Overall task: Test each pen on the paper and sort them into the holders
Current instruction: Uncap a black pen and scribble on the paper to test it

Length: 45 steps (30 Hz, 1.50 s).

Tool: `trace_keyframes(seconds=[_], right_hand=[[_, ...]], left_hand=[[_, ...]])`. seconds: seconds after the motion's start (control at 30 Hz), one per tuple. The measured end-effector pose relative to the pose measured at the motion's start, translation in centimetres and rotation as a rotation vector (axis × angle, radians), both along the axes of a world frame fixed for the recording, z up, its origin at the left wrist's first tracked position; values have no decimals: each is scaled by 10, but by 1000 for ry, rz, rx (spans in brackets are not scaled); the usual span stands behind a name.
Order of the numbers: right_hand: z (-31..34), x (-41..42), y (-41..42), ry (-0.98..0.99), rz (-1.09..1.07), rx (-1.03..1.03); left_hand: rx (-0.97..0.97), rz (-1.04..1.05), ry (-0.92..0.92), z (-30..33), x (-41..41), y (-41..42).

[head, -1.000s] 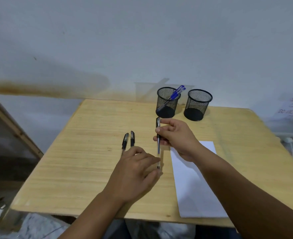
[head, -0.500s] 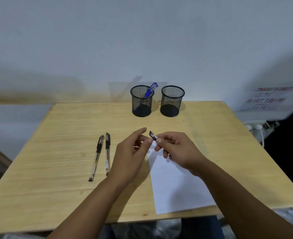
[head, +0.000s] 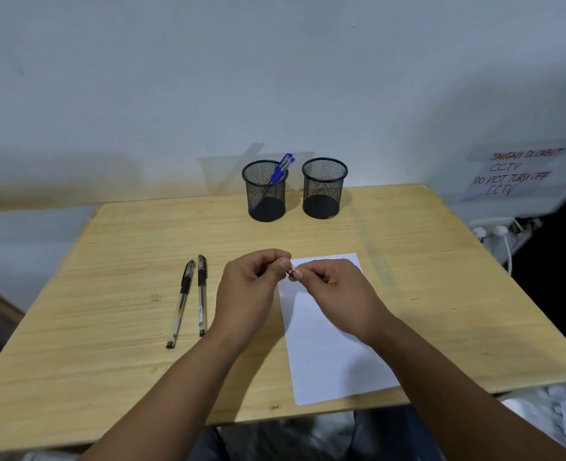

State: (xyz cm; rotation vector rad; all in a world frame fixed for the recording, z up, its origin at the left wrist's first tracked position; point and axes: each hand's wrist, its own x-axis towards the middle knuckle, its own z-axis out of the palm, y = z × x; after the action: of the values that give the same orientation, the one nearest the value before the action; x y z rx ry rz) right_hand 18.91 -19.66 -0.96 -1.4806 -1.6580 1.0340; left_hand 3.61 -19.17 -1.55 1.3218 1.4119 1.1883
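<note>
Both hands pinch one pen above the top edge of the white paper sheet (head: 328, 331).

The left hand (head: 248, 294) and right hand (head: 334, 291) are each closed on the small silver-and-dark pen (head: 291, 271), mostly hidden between them, probably at its cap. A sudden pull could fling the cap off, or jolt the two black-grip clear pens (head: 191, 299) left of the paper; the black mesh holder with blue pens (head: 265, 194) and the empty black mesh holder (head: 323, 189) stand beyond it.

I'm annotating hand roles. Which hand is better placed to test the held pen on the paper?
Right, probably. The right hand already hovers over the paper and pinches the pen. The left hand is beside the sheet, over bare table, likely just working the cap end.
</note>
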Motion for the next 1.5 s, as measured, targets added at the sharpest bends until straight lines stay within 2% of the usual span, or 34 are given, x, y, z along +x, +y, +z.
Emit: trace_keyframes(seconds=[0.2,0.37,0.73,1.03,1.13,1.23,1.33,1.4,1.5], right_hand=[[-6,2,-1,65,33,-6],[-19,8,-1,174,-23,-123],[-20,18,-10,287,-119,-173],[-19,18,-13,347,-254,-157],[-23,18,-10,360,-263,-169],[-23,18,-8,466,-262,-198],[-20,22,-5,699,-251,-323],[-19,25,-2,851,-222,-394],[-22,30,1,909,-142,-361]], left_hand=[[11,-28,-18,0,-7,8],[27,72,-80,-1,-17,25],[-28,104,546,-9,-31,57],[-8,133,761,-24,-35,60],[47,121,889,-29,-34,54],[185,31,888,-31,-27,34],[298,-143,900,-39,-19,9],[286,-231,922,-44,-16,0],[211,-321,1015,-50,-15,-5]])
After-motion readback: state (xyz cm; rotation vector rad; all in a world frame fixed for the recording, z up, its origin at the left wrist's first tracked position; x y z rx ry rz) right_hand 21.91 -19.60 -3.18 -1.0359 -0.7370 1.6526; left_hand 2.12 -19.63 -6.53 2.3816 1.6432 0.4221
